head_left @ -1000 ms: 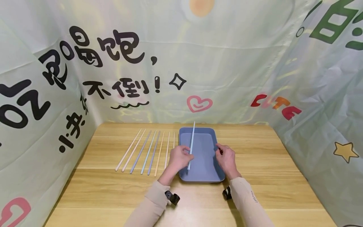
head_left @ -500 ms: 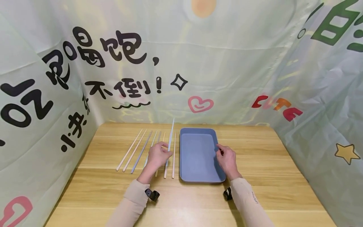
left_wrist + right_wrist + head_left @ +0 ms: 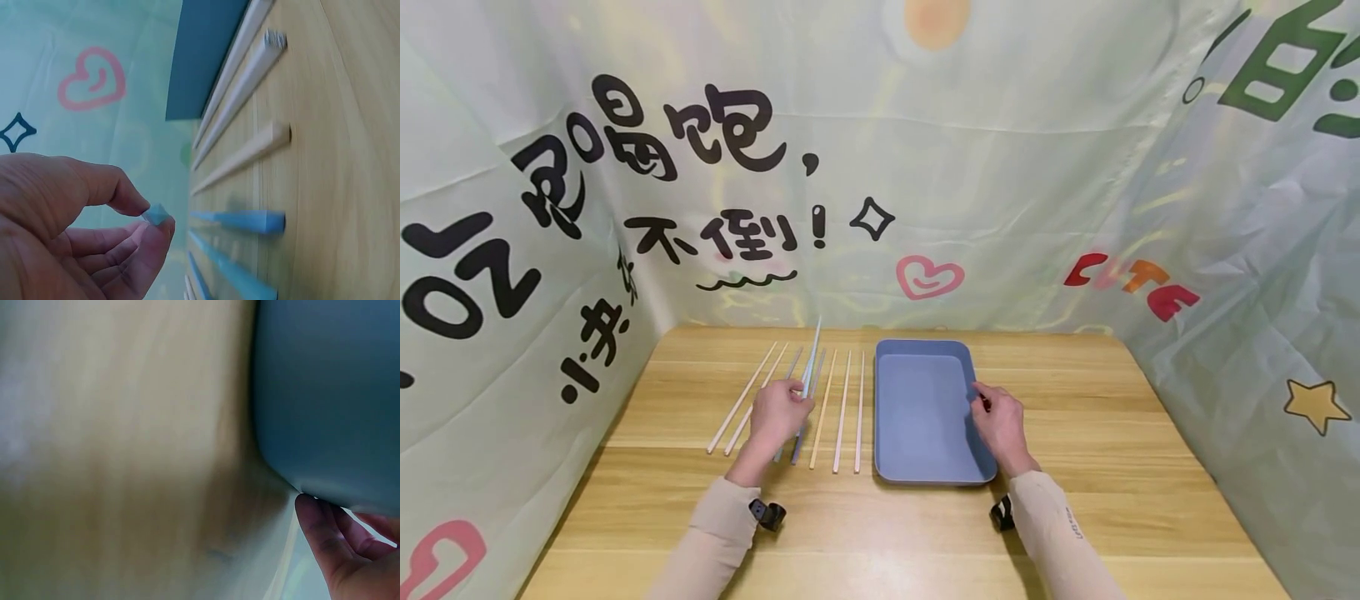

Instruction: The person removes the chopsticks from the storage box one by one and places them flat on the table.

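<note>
My left hand [image 3: 780, 414] pinches a light blue chopstick [image 3: 816, 337] between thumb and fingers, above the row of chopsticks on the table. The left wrist view shows its squared end [image 3: 157, 215] at the fingertips. Under that hand lie another light blue chopstick [image 3: 250, 280] and a darker blue one [image 3: 265, 221], partly covered in the head view. A cream chopstick [image 3: 822, 408] and two pale pink ones lie to the right. At the right rim of the blue-grey tray [image 3: 925, 417], my right hand [image 3: 1002, 421] grips the edge with its fingertips.
Two more pink chopsticks lie at the left end of the row, one at the outer side [image 3: 739, 400]. All rest on a wooden table [image 3: 1075, 517]. A printed cloth [image 3: 1000, 167] stands behind and at both sides.
My left hand has carried the light blue chopstick leftward, from over the tray to above the middle of the row. My right hand stays at the tray's rim.
</note>
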Action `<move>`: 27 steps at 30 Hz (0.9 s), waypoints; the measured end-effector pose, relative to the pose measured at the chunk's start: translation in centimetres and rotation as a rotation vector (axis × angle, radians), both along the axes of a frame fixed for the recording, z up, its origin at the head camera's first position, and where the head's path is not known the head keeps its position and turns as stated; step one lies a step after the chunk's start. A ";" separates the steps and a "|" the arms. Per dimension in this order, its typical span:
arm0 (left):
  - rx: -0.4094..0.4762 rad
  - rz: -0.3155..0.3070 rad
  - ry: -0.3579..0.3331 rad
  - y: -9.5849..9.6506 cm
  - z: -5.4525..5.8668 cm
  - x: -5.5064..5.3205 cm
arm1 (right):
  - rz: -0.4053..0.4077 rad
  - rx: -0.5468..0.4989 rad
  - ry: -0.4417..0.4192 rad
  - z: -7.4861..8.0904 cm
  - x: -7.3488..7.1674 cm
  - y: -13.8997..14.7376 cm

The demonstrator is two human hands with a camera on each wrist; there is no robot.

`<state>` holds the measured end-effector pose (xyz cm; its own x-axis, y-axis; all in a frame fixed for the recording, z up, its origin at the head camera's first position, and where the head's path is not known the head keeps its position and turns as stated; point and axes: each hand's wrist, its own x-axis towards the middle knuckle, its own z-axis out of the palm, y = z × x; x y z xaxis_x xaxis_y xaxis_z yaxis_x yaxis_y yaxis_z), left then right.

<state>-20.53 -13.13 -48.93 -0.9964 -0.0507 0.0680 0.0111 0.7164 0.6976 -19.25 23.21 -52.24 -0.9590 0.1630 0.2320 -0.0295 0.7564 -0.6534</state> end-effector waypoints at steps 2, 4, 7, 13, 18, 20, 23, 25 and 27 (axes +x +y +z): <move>-0.025 0.021 -0.007 -0.6 0.1 0.0 | 0.003 0.001 0.003 0.0 0.0 0.0; -0.046 0.039 -0.023 -1.3 0.2 0.0 | 0.004 0.001 0.004 0.0 0.0 0.0; -0.082 0.060 -0.041 -2.4 0.3 0.0 | 0.004 0.002 0.005 0.0 0.0 0.0; -0.120 0.085 -0.050 -4.6 0.3 -0.1 | 0.003 0.017 0.014 0.0 0.1 0.0; -0.141 0.111 -0.087 -6.4 0.2 0.0 | 0.011 0.035 0.040 -0.1 0.2 0.1; -0.156 0.114 -0.098 -7.3 0.0 0.0 | 0.010 0.035 0.041 -0.2 0.2 0.1; -0.186 0.109 -0.106 -8.6 -0.3 0.0 | 0.006 0.039 0.045 -0.2 0.2 0.1; -0.203 0.107 -0.106 -9.4 -0.5 0.0 | 0.004 0.038 0.038 -0.1 0.2 0.1; -0.219 0.106 -0.115 -10.2 -0.6 0.0 | 0.005 0.035 0.028 0.0 0.2 0.1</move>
<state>-20.52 -23.34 -49.56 -0.9882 -0.1514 -0.0245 -0.1421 0.8433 0.5183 -19.07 23.27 -52.21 -0.9527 0.1500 0.2643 -0.0510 0.7785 -0.6255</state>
